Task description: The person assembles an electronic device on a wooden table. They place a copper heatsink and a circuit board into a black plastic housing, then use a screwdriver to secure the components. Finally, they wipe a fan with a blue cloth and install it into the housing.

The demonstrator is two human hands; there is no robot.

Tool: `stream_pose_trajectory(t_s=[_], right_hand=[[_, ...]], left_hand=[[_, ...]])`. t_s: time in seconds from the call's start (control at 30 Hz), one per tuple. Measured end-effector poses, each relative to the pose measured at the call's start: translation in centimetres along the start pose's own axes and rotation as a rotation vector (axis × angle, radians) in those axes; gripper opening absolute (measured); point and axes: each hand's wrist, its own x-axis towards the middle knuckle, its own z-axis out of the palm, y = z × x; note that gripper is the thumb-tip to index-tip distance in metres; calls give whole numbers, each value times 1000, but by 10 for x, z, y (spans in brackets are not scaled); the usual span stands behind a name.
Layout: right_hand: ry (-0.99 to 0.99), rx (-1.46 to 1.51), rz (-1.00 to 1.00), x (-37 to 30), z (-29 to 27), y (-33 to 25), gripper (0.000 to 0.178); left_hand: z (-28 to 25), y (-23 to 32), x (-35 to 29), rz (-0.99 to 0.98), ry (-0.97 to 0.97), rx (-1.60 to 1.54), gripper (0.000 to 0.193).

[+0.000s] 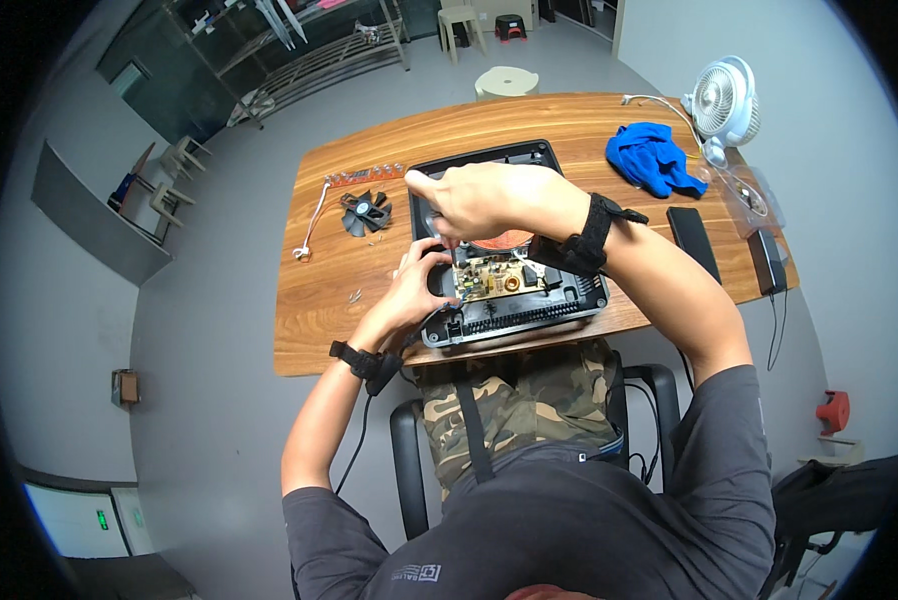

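Circuit board (486, 281), right grip (472, 200) curled

Your black appliance housing (514, 319) looks like hard plastic with a low sheen, around a smooth tan circuit board (487, 280). Before you, the wood-grain tabletop (314, 320) is smooth and faintly glossy; the blue cloth (654, 158) looks soft, matt and crumpled.

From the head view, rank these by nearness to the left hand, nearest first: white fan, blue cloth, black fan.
From the left hand:
1. Black fan: just beyond the hand and to its left, on the table.
2. Blue cloth: far to the right, past the open black housing.
3. White fan: beyond the cloth, at the table's far right.
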Motion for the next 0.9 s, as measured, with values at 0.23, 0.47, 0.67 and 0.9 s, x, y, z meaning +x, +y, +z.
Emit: stream_pose_trajectory(t_s=[0.23,0.47,0.67,0.9], right_hand=[[172,-114,16,0,8,-4,46],[150,-68,-86,0,15,14,38],[168,-141,-45,-4,7,3,45],[-25,-25,28,-5,-3,7,53]], left_hand=[[-1,-1,0,29,7,-6,65],[-2,6,1,-8,-10,20,68],[2,-3,1,13,5,19,70],[3,-8,2,14,2,-2,68]])
